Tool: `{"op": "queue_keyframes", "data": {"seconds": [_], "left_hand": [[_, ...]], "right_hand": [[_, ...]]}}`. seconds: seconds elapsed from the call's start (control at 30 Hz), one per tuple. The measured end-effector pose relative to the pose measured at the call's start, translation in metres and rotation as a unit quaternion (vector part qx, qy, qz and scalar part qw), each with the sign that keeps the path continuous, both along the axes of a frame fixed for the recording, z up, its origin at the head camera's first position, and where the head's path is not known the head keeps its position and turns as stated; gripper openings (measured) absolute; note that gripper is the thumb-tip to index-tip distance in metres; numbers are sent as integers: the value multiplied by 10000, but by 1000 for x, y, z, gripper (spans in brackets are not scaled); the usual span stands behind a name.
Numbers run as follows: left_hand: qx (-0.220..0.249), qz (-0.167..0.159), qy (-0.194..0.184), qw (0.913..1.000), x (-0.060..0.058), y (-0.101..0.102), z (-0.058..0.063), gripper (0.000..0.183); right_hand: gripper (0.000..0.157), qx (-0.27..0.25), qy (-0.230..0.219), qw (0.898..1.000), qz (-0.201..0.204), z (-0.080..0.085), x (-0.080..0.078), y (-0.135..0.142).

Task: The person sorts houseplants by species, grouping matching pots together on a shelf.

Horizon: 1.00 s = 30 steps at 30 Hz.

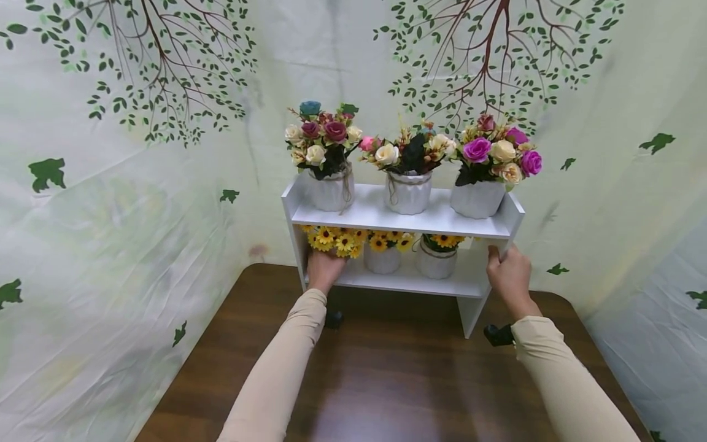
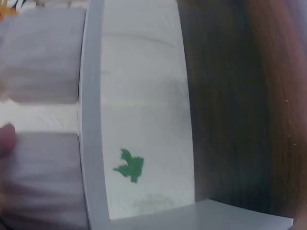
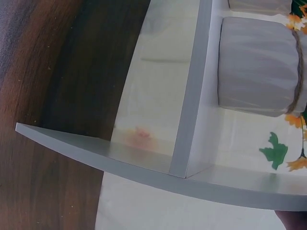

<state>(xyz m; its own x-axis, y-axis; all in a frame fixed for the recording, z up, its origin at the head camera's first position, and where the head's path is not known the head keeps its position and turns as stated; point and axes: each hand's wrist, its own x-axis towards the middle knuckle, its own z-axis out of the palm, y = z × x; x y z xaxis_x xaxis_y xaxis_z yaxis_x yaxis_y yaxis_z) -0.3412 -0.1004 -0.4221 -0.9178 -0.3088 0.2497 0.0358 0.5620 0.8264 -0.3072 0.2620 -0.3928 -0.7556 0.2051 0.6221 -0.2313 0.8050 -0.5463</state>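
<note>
A white two-tier shelf (image 1: 400,213) stands on the dark wooden table. At its lower left, my left hand (image 1: 327,270) grips the leftmost white flowerpot (image 2: 43,182), with yellow sunflowers (image 1: 334,239) above the hand. A fingertip (image 2: 6,140) shows at that pot's side, by the gap to the middle pot (image 1: 382,259); the rest of the grip is hidden. My right hand (image 1: 510,276) holds the shelf's right side panel (image 1: 474,313), thumb toward the front. A third sunflower pot (image 1: 436,261), tied with twine, sits on the lower tier, to the left of the right hand.
On the top tier stand three white pots of mixed roses, a left one (image 1: 331,191), a middle one (image 1: 409,193) and a right one (image 1: 477,199). Close behind hangs a pale cloth (image 1: 188,202) printed with trees and leaves. The table (image 1: 386,374) extends in front of the shelf.
</note>
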Motion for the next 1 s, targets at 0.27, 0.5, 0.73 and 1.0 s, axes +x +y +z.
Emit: {"op": "queue_keyframes", "data": {"seconds": [0.27, 0.5, 0.73, 1.0], "left_hand": [[203, -139, -119, 9996, -12, -7, -7, 67], [696, -113, -83, 9975, -6, -6, -11, 81], [-960, 560, 786, 9907, 28, -1, -34, 72], [-2717, -160, 1294, 9535, 65, -14, -52, 63]], "right_hand": [[26, 54, 18, 10000, 79, -1, -1, -4], [26, -27, -70, 10000, 26, -2, -4, -8], [24, 134, -643, 9967, 487, 7, -4, -3], [68, 63, -2053, 9681, 1434, 12, 33, 26]]}}
